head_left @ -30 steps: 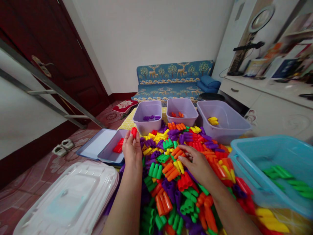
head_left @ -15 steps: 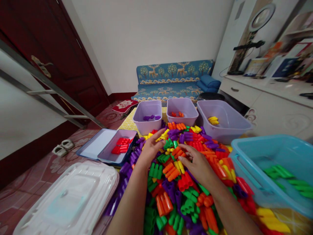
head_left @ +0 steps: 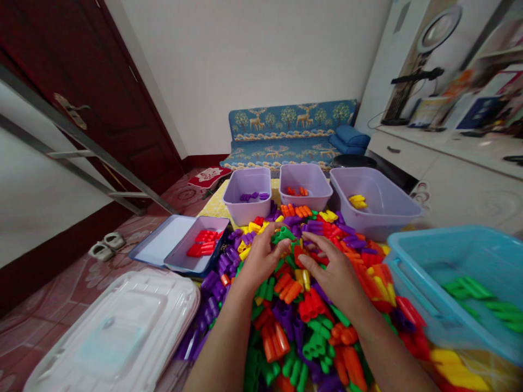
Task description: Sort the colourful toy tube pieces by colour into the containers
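Note:
Toy pieces of joined plastic tubes lie heaped in mixed colours across the table. My left hand point(head_left: 262, 255) is at the middle of the heap, its thumb and fingers closed about a green tube block point(head_left: 283, 234). To the right, my right hand point(head_left: 330, 267) reaches in with fingers spread and thumb apart. A red tube block point(head_left: 299, 255) lies by its thumb tip; I see no firm grip on it. Below the hands are an orange tube block point(head_left: 291, 292) and a red tube block point(head_left: 311, 304).
Along the far edge stand lilac bins with purple point(head_left: 247, 209), orange point(head_left: 305, 202) and yellow pieces point(head_left: 373, 218). A blue bin point(head_left: 412, 283) at right holds green pieces. At left lie an open case point(head_left: 196, 267) with red pieces and a white lid point(head_left: 114, 326).
My left hand has come lower and closed about a green block. The right hand's fingers have spread, and the orange block by them no longer shows as it did.

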`<state>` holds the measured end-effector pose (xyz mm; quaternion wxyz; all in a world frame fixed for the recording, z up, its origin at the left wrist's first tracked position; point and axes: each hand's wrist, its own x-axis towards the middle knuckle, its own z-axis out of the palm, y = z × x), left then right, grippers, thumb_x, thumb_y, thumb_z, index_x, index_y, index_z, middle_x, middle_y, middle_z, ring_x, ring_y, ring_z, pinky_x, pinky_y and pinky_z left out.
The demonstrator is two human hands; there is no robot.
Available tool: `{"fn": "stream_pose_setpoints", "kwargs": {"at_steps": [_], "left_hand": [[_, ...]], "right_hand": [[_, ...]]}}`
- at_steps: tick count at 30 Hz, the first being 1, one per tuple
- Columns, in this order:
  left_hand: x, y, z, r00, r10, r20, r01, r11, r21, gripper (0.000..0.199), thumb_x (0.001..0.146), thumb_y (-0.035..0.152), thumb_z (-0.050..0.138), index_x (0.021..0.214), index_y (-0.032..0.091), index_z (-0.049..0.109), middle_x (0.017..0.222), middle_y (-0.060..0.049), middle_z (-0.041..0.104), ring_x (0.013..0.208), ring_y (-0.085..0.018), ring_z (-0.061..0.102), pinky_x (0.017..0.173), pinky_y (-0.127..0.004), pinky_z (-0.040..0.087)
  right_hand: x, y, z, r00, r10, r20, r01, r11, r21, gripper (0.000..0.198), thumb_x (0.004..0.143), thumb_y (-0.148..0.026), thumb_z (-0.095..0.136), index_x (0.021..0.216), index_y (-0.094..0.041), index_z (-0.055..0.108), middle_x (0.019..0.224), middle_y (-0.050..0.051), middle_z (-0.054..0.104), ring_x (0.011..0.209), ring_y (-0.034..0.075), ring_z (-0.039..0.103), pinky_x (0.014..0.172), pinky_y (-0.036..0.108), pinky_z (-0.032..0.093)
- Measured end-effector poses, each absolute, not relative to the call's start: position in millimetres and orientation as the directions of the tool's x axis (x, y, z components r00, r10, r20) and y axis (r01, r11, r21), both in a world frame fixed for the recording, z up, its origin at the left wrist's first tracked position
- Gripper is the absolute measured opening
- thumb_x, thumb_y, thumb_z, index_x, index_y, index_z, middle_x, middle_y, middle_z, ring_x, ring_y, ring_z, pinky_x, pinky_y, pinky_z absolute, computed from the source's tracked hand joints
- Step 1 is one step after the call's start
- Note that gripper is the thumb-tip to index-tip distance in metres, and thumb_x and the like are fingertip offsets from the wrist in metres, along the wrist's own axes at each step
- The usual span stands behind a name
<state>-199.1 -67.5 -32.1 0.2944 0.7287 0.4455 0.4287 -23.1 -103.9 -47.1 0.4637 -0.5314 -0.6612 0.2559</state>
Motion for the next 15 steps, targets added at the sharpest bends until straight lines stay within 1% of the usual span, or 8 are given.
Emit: {"fn": "stream_pose_setpoints", "kwargs": {"at_steps": [3, 5, 8, 10, 12, 13, 14, 15], "left_hand": [[-193.8, -72.3, -29.9, 0.331, 0.871, 0.364, 0.414, -0.480, 0.773, 0.033, 0.098, 0.039, 0.041, 0.112, 0.018, 0.062, 0.095, -0.005, 0.070, 0.086, -0.019, 0.064, 0.078, -0.027, 0.047], [-190.4, -75.0, -28.8, 0.381, 0.851, 0.363, 0.406, -0.506, 0.761, 0.037, 0.100, 0.039, 0.035, 0.116, 0.019, 0.062, 0.100, -0.005, 0.069, 0.090, -0.019, 0.064, 0.081, -0.028, 0.046], [-186.8, -78.4, -27.4, 0.379, 0.857, 0.350, 0.433, -0.498, 0.751, 0.042, 0.099, 0.041, 0.034, 0.130, 0.023, 0.055, 0.095, -0.006, 0.069, 0.090, -0.021, 0.064, 0.083, -0.030, 0.046], [-185.7, -79.9, -27.0, 0.368, 0.867, 0.336, 0.458, -0.484, 0.746, 0.044, 0.098, 0.044, 0.035, 0.134, 0.025, 0.053, 0.083, -0.005, 0.068, 0.080, -0.022, 0.064, 0.078, -0.030, 0.047], [-185.5, -80.2, -27.6, 0.361, 0.872, 0.329, 0.442, -0.471, 0.763, 0.045, 0.097, 0.045, 0.040, 0.134, 0.024, 0.053, 0.071, -0.002, 0.063, 0.067, -0.019, 0.059, 0.069, -0.028, 0.046], [-185.8, -79.7, -28.3, 0.358, 0.875, 0.327, 0.413, -0.462, 0.785, 0.046, 0.096, 0.045, 0.042, 0.136, 0.023, 0.052, 0.067, 0.000, 0.060, 0.062, -0.017, 0.056, 0.064, -0.026, 0.044], [-186.3, -78.9, -29.2, 0.353, 0.877, 0.326, 0.378, -0.453, 0.808, 0.048, 0.096, 0.045, 0.043, 0.137, 0.021, 0.051, 0.063, 0.002, 0.057, 0.058, -0.015, 0.053, 0.060, -0.025, 0.042], [-187.0, -77.7, -30.4, 0.345, 0.879, 0.329, 0.346, -0.445, 0.826, 0.048, 0.096, 0.044, 0.043, 0.138, 0.020, 0.050, 0.060, 0.003, 0.054, 0.055, -0.014, 0.050, 0.058, -0.024, 0.040]], "right_hand": [[-26.0, -107.9, -39.7, -0.028, 0.941, 0.337, 0.415, 0.318, -0.853, 0.040, 0.086, -0.034, 0.060, 0.125, -0.023, 0.059, 0.111, 0.007, 0.067, 0.081, 0.018, 0.064, 0.072, 0.033, 0.052], [-27.6, -108.8, -39.5, -0.046, 0.951, 0.305, 0.398, 0.298, -0.868, 0.038, 0.085, -0.033, 0.060, 0.121, -0.021, 0.062, 0.103, 0.007, 0.068, 0.071, 0.016, 0.063, 0.067, 0.032, 0.052], [-29.2, -107.6, -45.2, -0.053, 0.965, 0.256, 0.351, 0.258, -0.900, 0.037, 0.082, -0.031, 0.061, 0.117, -0.020, 0.063, 0.098, 0.006, 0.070, 0.070, 0.016, 0.063, 0.068, 0.032, 0.053], [-30.2, -106.8, -48.4, -0.070, 0.973, 0.222, 0.287, 0.233, -0.929, 0.033, 0.080, -0.028, 0.061, 0.112, -0.021, 0.064, 0.095, 0.005, 0.070, 0.073, 0.017, 0.064, 0.069, 0.032, 0.053], [-30.6, -107.1, -47.7, -0.080, 0.978, 0.190, 0.216, 0.203, -0.955, 0.026, 0.078, -0.026, 0.063, 0.103, -0.021, 0.065, 0.089, 0.003, 0.070, 0.074, 0.018, 0.065, 0.067, 0.030, 0.054], [-30.1, -107.7, -45.4, -0.054, 0.982, 0.181, 0.172, 0.187, -0.967, 0.023, 0.077, -0.027, 0.065, 0.099, -0.021, 0.064, 0.086, 0.003, 0.069, 0.072, 0.018, 0.065, 0.064, 0.029, 0.054], [-28.9, -108.3, -41.9, 0.015, 0.983, 0.185, 0.117, 0.182, -0.976, 0.022, 0.077, -0.029, 0.067, 0.097, -0.021, 0.063, 0.083, 0.002, 0.068, 0.070, 0.017, 0.065, 0.062, 0.028, 0.053], [-26.6, -108.7, -37.6, 0.134, 0.969, 0.206, 0.046, 0.201, -0.978, 0.024, 0.076, -0.031, 0.069, 0.097, -0.021, 0.062, 0.081, 0.001, 0.068, 0.068, 0.016, 0.064, 0.061, 0.027, 0.053]]}}
